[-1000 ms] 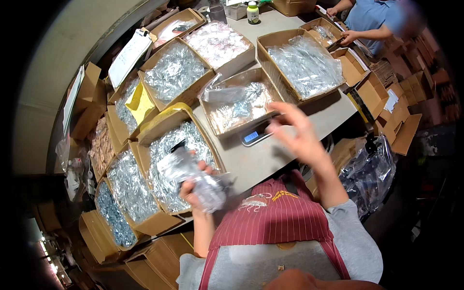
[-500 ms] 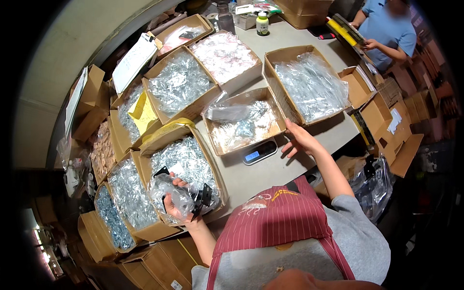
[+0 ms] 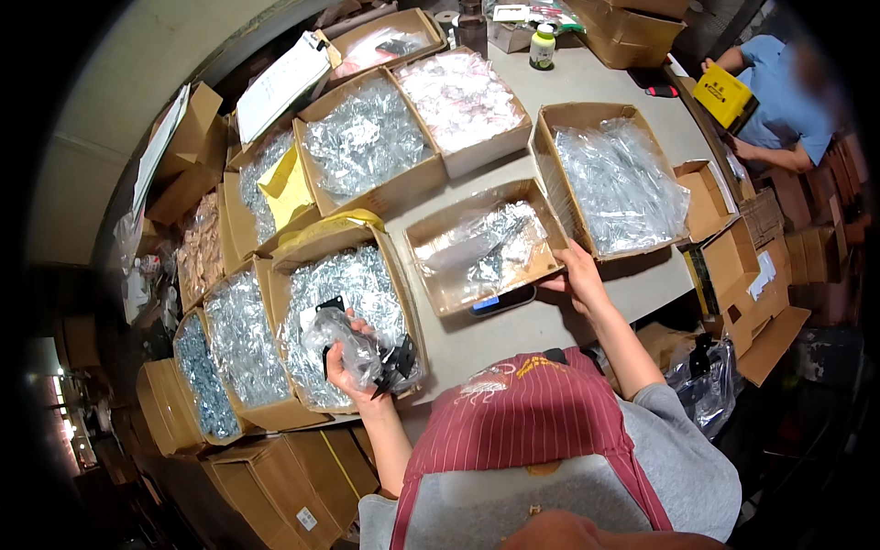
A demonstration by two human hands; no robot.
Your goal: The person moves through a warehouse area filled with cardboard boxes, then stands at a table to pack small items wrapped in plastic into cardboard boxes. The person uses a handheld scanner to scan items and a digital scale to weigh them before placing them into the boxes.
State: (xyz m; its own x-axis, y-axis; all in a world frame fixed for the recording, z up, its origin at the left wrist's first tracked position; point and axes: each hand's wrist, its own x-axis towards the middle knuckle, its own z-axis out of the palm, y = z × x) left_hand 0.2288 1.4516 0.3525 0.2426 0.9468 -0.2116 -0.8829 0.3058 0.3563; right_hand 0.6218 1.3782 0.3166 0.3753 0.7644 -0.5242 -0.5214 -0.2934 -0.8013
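Note:
My left hand (image 3: 339, 371) is closed round a transparent plastic bag (image 3: 350, 344) with black metal brackets (image 3: 398, 365) sticking out of it. It is above a deep cardboard box (image 3: 414, 316) full of small silvery hardware packets. My right hand (image 3: 584, 282) grips the near right corner of a shallow cardboard box (image 3: 456, 302), thumb and fingers on its wall. Inside that box lie some transparent bags and shiny metal pieces (image 3: 502, 240). A small digital scale (image 3: 515, 300) with a blue display shows partly from under the box's near edge.
More open boxes of bagged hardware surround the table, including a large box (image 3: 612, 249) at right and a box of white-and-pink packets (image 3: 463, 96). A yellow sheet (image 3: 288, 186) leans at left. A green bottle (image 3: 543, 48) stands far back. A co-worker (image 3: 779, 82) holds a yellow box (image 3: 724, 96).
My right hand has moved from beside the shallow box to grip its corner, and the box now covers more of the scale. My left hand still holds the bag.

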